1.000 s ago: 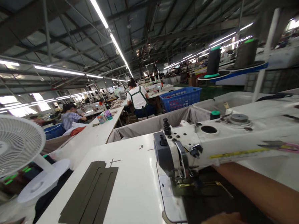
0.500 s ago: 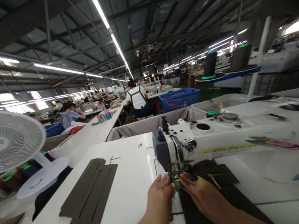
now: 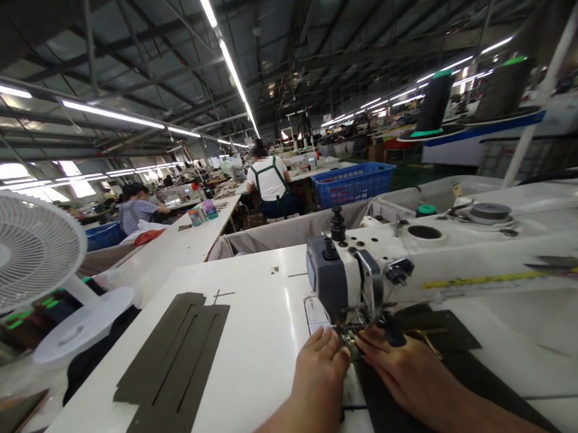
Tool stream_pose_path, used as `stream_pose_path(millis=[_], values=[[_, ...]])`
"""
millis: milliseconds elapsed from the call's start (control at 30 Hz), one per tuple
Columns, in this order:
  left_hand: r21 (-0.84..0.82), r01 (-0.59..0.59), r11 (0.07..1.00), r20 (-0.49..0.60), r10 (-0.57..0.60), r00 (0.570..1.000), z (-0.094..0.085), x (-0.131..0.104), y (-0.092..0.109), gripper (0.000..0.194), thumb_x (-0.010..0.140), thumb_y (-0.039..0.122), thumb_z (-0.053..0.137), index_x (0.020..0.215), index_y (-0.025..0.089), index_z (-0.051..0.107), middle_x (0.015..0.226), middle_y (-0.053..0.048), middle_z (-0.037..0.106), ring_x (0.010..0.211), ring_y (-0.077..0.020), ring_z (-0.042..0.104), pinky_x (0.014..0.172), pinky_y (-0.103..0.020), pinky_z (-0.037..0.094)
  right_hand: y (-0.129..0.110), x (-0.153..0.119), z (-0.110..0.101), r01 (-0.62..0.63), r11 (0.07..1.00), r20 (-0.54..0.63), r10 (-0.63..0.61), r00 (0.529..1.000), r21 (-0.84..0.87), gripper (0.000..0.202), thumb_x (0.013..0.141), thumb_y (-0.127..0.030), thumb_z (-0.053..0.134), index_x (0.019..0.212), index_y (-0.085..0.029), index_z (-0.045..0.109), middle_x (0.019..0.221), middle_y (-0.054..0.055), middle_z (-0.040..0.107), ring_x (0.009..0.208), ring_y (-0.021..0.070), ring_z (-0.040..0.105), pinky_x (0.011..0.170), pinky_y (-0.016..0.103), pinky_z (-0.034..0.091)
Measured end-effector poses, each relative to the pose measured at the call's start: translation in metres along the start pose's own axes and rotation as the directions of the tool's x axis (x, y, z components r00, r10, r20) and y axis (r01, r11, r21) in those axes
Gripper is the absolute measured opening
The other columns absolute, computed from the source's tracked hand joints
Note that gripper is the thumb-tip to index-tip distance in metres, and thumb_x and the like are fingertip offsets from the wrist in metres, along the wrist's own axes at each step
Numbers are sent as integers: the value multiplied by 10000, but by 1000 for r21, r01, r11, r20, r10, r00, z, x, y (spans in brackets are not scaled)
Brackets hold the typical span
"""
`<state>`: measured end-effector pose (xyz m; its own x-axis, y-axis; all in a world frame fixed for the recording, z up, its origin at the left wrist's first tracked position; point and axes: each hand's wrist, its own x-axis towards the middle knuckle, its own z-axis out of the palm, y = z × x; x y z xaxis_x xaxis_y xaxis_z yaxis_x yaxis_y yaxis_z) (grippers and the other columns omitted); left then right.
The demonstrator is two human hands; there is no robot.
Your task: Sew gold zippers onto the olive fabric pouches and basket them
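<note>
A white sewing machine (image 3: 350, 278) with a dark grey head stands at the right of the white table. Just left of its needle area lies my left hand (image 3: 321, 376), fingers bent together at the presser foot; what they pinch is too small to make out. On the right side of the foot, my right hand (image 3: 404, 372) presses with closed fingers on a dark olive fabric piece (image 3: 462, 382) that runs under the machine arm. A gold zipper pull (image 3: 429, 343) rests on the fabric beyond my right hand.
Dark cut panels (image 3: 175, 364) lie on the table's left. A white fan (image 3: 81, 318) stands at far left. Scissors (image 3: 563, 265) and a yellow tape (image 3: 467, 281) lie on the machine. Thread cones (image 3: 431, 109) stand above. Ahead are a blue basket (image 3: 352, 184) and two seated people.
The view has shifted, so the machine and both hands appear further right. Both hands remain at the presser foot, with little visible change in their grip.
</note>
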<state>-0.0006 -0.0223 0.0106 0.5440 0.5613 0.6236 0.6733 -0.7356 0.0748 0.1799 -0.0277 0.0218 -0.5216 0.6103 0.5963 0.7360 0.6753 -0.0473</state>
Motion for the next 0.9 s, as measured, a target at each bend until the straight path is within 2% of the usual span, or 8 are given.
stream_pose_path(millis=[200,467,567,900], values=[[-7,2,1000,17,-2,1000,4,3,-6,93,838,131,549,820,162,634,911,-84,686,899,-205,651,903,-357,497,5,4,1,3,1000,42,-2,999,-25,266,823,-93,382,836,-194,628,790,56,680,758,158,644,721,244,490],[-35,5,999,-39,-7,999,12,4,-14,150,850,108,537,732,158,616,848,-71,688,822,-181,662,868,-343,515,5,7,3,-25,1000,19,25,1000,11,279,824,-82,366,827,-200,619,799,52,675,726,163,630,685,256,469],[-35,15,999,-40,-17,999,13,5,-14,162,847,110,542,707,158,607,799,-63,684,787,-180,664,849,-345,523,5,8,3,-27,1000,8,27,1000,16,282,832,-82,364,812,-197,621,819,56,680,721,160,628,684,256,463],[-68,63,996,-6,-63,998,5,7,-9,153,854,101,512,757,162,615,844,-68,686,818,-174,658,852,-324,515,5,8,0,6,1000,-27,-6,1000,-23,303,855,-94,360,798,-205,636,840,50,693,694,163,633,638,256,470]])
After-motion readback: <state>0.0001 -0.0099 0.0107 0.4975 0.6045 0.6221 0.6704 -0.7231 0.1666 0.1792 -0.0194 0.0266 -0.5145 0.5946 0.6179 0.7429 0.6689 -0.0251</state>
